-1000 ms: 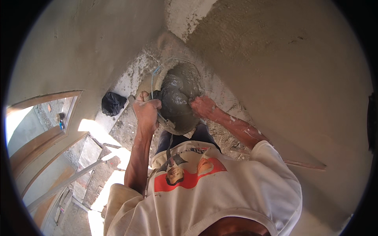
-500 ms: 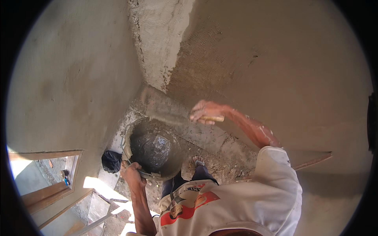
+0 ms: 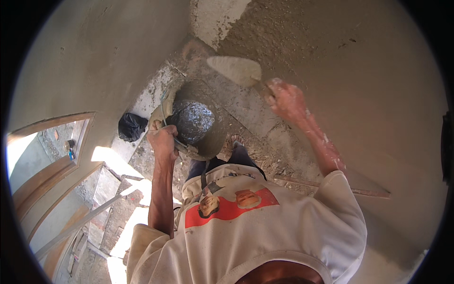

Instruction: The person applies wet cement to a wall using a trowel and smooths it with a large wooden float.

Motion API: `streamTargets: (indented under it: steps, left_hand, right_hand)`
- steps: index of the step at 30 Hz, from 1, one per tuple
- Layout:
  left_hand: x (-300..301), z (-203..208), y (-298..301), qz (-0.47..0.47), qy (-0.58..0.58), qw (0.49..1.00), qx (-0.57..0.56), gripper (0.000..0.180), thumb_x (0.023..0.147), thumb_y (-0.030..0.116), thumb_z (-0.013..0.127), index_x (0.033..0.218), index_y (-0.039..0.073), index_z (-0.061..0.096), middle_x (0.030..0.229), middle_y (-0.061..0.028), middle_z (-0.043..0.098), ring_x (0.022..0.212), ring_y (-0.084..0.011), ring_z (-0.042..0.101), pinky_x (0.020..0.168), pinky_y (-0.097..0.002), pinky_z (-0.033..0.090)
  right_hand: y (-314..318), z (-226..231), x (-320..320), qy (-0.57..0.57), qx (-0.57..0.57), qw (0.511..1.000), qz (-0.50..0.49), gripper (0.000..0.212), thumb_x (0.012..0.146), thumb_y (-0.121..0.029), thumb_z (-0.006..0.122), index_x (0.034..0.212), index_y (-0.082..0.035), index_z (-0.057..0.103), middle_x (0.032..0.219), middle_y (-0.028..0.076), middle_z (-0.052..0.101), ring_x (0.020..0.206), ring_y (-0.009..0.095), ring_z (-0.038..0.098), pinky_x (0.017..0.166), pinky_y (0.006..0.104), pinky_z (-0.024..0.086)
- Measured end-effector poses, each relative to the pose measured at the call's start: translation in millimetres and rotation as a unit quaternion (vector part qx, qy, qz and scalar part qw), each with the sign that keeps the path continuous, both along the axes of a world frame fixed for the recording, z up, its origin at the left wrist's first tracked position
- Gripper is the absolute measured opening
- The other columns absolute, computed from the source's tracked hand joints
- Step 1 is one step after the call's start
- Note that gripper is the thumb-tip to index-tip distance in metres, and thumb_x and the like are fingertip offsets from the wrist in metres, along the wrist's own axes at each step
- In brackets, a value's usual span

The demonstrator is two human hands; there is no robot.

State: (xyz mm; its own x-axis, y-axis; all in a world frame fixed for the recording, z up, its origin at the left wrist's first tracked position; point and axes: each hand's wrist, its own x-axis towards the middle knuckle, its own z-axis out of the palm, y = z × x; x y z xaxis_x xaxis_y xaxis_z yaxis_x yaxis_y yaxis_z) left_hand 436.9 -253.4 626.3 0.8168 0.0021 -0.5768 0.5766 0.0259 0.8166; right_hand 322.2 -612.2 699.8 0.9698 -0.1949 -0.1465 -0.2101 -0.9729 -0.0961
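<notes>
With my left hand [image 3: 163, 139] I grip the near-left rim of a mortar-crusted bucket [image 3: 210, 142], where its thin wire handle also runs. Wet grey mortar [image 3: 191, 120] with a shiny, watery surface lies inside the bucket. My right hand [image 3: 286, 100] is closed around the handle of a pointed trowel [image 3: 234, 70]. The trowel's pale, smeared blade points left, beyond the bucket's right side and apart from it. Past the blade, rough wet plaster [image 3: 269, 33] covers the lower part of the wall, beside a paler bare strip [image 3: 215, 21].
A black plastic bag [image 3: 132, 127] lies on the floor left of the bucket. Wooden frames [image 3: 52, 122] stand at the left. Along the right wall's foot lies a long wooden strip [image 3: 331, 188]. Crumbled mortar [image 3: 279, 165] litters the ground by my foot.
The trowel has swung from a blurred stroke near the bucket's far rim to further right and away, its blade now clear. My view has shifted; my left hand still grips the bucket.
</notes>
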Motion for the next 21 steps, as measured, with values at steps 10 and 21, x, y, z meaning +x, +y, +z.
streamTargets:
  steps: [10, 21]
  left_hand:
    - [12, 51, -39, -0.073, 0.019, 0.997, -0.018, 0.022, 0.07, -0.004, 0.062, 0.084, 0.008, 0.05, 0.067, -0.0009, 0.053, 0.052, -0.012, 0.049, 0.044, -0.0291, 0.034]
    - [-6, 51, -15, -0.023, 0.017, 0.998, -0.055, 0.028, 0.069, -0.009, 0.051, 0.093, 0.007, 0.053, 0.076, -0.002, 0.055, 0.063, -0.0141, 0.054, 0.06, -0.0276, 0.046]
  right_hand:
    - [110, -148, -18, 0.196, 0.115, 0.952, 0.206, 0.021, 0.081, -0.023, 0.074, 0.098, -0.01, 0.073, 0.084, 0.014, 0.072, 0.087, 0.032, 0.074, 0.074, 0.0449, 0.06]
    - [86, -84, -28, 0.161, 0.444, 0.879, 0.066, 0.037, 0.094, -0.033, 0.072, 0.117, -0.003, 0.072, 0.087, 0.017, 0.072, 0.088, 0.03, 0.072, 0.074, 0.0444, 0.059]
